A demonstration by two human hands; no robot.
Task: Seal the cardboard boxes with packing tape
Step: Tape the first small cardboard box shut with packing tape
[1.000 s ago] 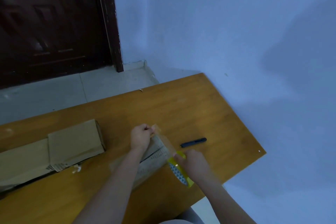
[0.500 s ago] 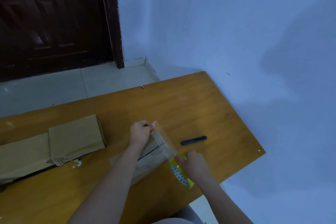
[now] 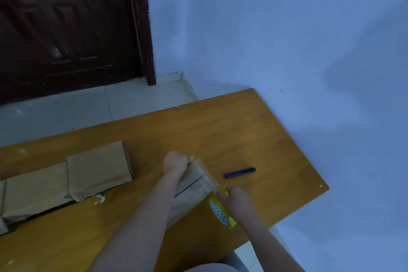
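At the left of the frame, flat boxes point(image 3: 66, 181) of matte brown cardboard are stacked on the smooth wooden table point(image 3: 231, 130). At the lower centre, the box point(image 3: 194, 185) being sealed is held by the left hand point(image 3: 176, 161), its fingers curled on the far end, where the tape end seems pinned. The strip should be kept tight and pressed flat along the seam. The yellow roll point(image 3: 220, 212), round with glossy film, is gripped by the right hand point(image 3: 235, 197). A slim dark knife point(image 3: 239, 172) is seen to the right.
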